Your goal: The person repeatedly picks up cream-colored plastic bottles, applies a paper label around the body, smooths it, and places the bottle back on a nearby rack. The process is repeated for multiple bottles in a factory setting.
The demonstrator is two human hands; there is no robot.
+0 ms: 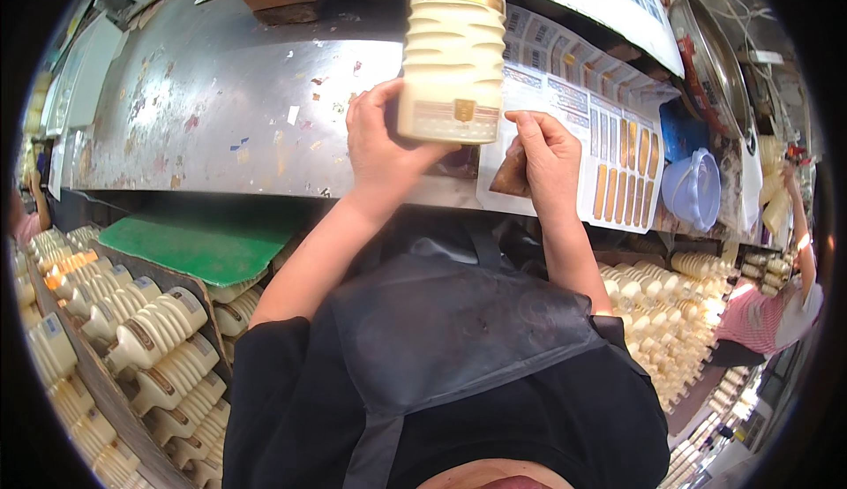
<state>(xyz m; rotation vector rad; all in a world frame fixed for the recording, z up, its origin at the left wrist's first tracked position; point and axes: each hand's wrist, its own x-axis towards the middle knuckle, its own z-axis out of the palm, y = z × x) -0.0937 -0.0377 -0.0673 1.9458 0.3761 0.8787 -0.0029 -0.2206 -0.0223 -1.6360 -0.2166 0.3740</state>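
A cream bottle (452, 65) with wavy ribs is held over the metal table, its base toward me and its neck pointing away. A gold band crosses its shoulder, and a small gold emblem sits near the base. My left hand (386, 149) grips the bottle around its lower left side. Beside the base on the right is my right hand (549, 158), thumb and fingertips pinched together; whatever is in the pinch is too small to make out. Just under that hand is a flat brown piece (512, 178); I cannot tell whether the hand touches it.
Sheets of gold and silver stickers (618, 171) lie right of the bottle, near a light purple bucket (693, 191). A green board (207, 237) juts out below the table's left edge. Racks of cream bottles (163, 339) stand on both sides. Another person (768, 312) is at far right.
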